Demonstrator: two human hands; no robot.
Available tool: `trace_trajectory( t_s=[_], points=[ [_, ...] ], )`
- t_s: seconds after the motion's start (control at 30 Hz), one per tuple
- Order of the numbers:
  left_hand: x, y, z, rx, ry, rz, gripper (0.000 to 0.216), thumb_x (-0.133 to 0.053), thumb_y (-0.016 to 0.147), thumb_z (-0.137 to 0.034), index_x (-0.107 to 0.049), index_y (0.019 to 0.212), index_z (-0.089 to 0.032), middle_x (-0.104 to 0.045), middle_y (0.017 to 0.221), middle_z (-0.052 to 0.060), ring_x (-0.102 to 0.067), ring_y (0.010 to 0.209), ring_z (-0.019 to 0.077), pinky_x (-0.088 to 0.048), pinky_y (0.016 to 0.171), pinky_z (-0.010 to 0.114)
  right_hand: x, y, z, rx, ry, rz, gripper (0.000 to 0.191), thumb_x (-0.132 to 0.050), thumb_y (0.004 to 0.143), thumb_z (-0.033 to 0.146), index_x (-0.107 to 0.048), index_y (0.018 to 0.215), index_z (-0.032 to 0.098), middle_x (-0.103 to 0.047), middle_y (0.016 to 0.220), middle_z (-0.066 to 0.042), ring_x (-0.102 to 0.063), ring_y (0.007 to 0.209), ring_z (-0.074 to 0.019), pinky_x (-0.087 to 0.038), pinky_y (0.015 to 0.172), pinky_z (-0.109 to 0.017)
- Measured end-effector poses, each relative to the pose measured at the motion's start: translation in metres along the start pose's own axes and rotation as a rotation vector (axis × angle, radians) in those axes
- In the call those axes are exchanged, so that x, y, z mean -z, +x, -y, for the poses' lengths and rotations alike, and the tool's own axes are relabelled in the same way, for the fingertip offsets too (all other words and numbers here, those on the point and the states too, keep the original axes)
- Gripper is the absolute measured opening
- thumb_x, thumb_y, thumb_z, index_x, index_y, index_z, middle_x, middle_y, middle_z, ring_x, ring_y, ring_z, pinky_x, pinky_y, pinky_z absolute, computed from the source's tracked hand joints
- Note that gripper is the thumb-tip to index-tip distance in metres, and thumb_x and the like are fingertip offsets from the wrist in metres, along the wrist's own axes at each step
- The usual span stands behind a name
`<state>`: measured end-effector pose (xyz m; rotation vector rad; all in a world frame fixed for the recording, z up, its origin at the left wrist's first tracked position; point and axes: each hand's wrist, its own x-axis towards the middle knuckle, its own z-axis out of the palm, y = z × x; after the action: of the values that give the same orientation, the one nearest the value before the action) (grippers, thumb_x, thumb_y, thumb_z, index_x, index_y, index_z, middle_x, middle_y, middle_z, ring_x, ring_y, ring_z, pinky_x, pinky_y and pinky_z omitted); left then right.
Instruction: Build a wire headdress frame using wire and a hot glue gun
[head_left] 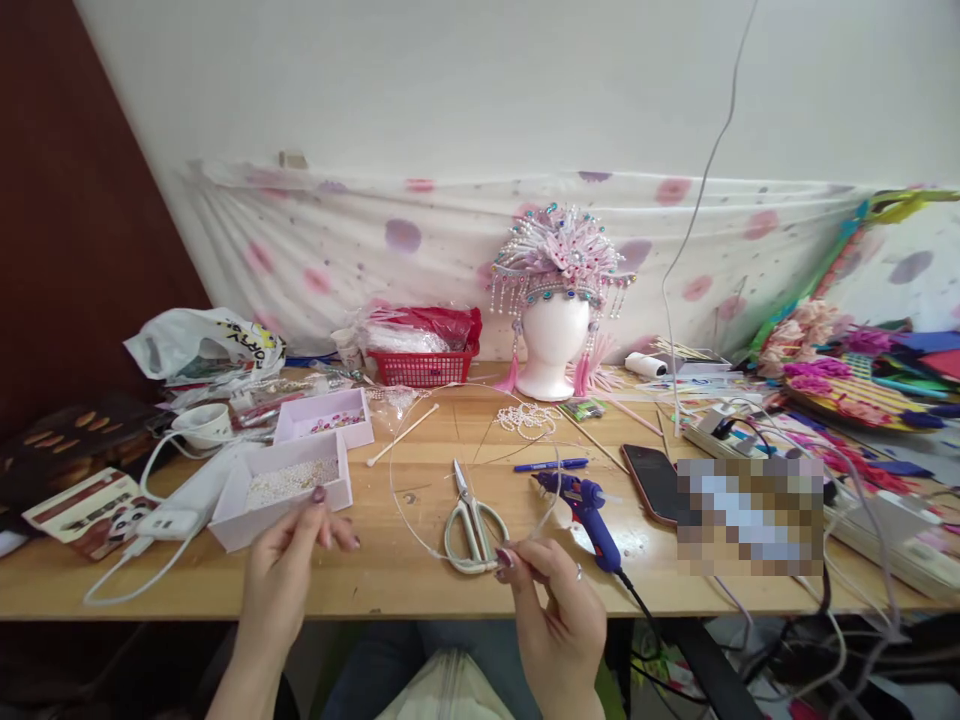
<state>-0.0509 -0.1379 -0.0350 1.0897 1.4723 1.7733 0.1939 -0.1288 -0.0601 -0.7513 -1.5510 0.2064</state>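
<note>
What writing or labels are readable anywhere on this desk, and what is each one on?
Plastic bag: dark capitals, upside down and creased, perhaps "...PPY"; not certain.
Panda card: print too small to read.
Pixelated patch beside the phone: unreadable.
Nothing else legible.

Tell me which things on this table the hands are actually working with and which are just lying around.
In hand: the right hand pinches the wire hoop; the left hand hovers by the box of pearl beads.
Lying about: scissors, glue gun, blue pen, phone, beaded headdress, red basket.
</note>
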Motion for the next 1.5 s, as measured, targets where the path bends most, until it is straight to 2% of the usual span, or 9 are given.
trace_trajectory(
  t_s=[0.1,0.27,0.4,0.57,0.83,1.0,1.13,1.27,1.5],
  points=[
    [-0.018,-0.005,0.019,0.177,-0.198,0.056,0.037,-0.085,0.067,-0.05,-0.073,0.084,-0.019,-0.079,0.091,0.005,-0.069,0.071,0.0177,-0.058,0.074,0.03,-0.006,-0.001,-0.002,0.055,0.038,-0.069,0.022,-0.06,0.089,0.001,-0.066,0.098,0.021,-0.069,0.077,0.0,-0.065,0.065,-0.0123,-0.054,0.061,-0.021],
    [-0.059,0.011,0.021,0.38,-0.515,0.183,0.044,-0.079,0.076,-0.044,-0.073,0.111,-0.019,-0.065,0.136,0.012,-0.069,0.108,0.0253,-0.059,0.086,0.035,-0.019,-0.001,-0.001,0.166,0.115,-0.088,0.027,-0.061,0.086,-0.002,-0.068,0.102,0.019,-0.069,0.077,-0.003,-0.066,0.066,-0.0149,-0.055,0.057,-0.025],
    [-0.075,0.026,0.01,0.563,-0.681,0.335,0.036,-0.055,0.096,-0.038,-0.073,0.113,-0.012,-0.068,0.129,0.018,-0.071,0.096,0.0241,-0.062,0.074,0.036,-0.025,0.004,0.002,0.152,0.166,-0.093,0.022,-0.062,0.088,0.001,-0.069,0.099,0.018,-0.066,0.073,-0.003,-0.064,0.063,-0.0157,-0.053,0.052,-0.026],
    [-0.077,0.036,0.009,0.631,-0.797,0.279,0.026,-0.049,0.095,-0.015,-0.073,0.107,-0.012,-0.074,0.11,0.013,-0.07,0.085,0.0152,-0.058,0.068,0.025,-0.025,0.008,-0.006,0.031,0.142,-0.069,0.016,-0.061,0.091,0.007,-0.069,0.097,0.02,-0.069,0.077,-0.003,-0.066,0.067,-0.0157,-0.056,0.057,-0.024],
    [-0.079,0.038,0.009,0.517,-0.918,0.13,0.026,-0.066,0.086,-0.017,-0.069,0.112,-0.022,-0.071,0.083,0.0,-0.069,0.076,0.0135,-0.061,0.075,0.031,-0.03,0.003,-0.017,-0.204,0.124,-0.014,0.014,-0.059,0.096,0.015,-0.07,0.1,0.023,-0.069,0.074,0.0,-0.066,0.063,-0.0126,-0.056,0.058,-0.019],
    [-0.077,0.04,0.006,0.485,-0.908,0.087,0.016,-0.075,0.082,-0.022,-0.073,0.097,-0.019,-0.071,0.079,-0.001,-0.069,0.069,0.0106,-0.063,0.072,0.025,-0.033,0.009,-0.013,-0.289,0.176,-0.065,0.012,-0.061,0.097,0.023,-0.072,0.094,0.023,-0.069,0.069,0.0,-0.065,0.056,-0.0112,-0.055,0.054,-0.017],
    [-0.068,0.042,-0.003,0.447,-0.844,0.092,0.015,-0.082,0.072,-0.015,-0.076,0.085,-0.015,-0.072,0.074,0.0,-0.069,0.063,0.0085,-0.062,0.064,0.017,-0.034,0.016,-0.014,-0.515,0.317,-0.124,0.02,-0.066,0.094,0.038,-0.072,0.088,0.02,-0.07,0.064,-0.001,-0.062,0.047,-0.012,-0.054,0.046,-0.02],
    [-0.061,0.047,-0.023,0.363,-0.746,0.102,0.02,-0.085,0.065,-0.012,-0.078,0.084,-0.016,-0.075,0.076,0.001,-0.068,0.062,0.0078,-0.06,0.062,0.014,-0.037,0.017,-0.022,-0.711,0.445,-0.088,0.038,-0.066,0.091,0.053,-0.068,0.111,0.021,-0.073,0.073,-0.004,-0.067,0.051,-0.0161,-0.056,0.043,-0.025],
    [-0.065,0.06,-0.058,0.28,-0.48,0.229,0.029,-0.084,0.063,-0.018,-0.081,0.091,-0.012,-0.08,0.089,0.01,-0.073,0.077,0.018,-0.063,0.075,0.028,-0.033,0.007,-0.043,-0.662,0.262,-0.097,0.048,-0.062,0.093,0.053,-0.054,0.127,0.02,-0.068,0.078,-0.002,-0.066,0.059,-0.0158,-0.057,0.05,-0.026]
  ],
)
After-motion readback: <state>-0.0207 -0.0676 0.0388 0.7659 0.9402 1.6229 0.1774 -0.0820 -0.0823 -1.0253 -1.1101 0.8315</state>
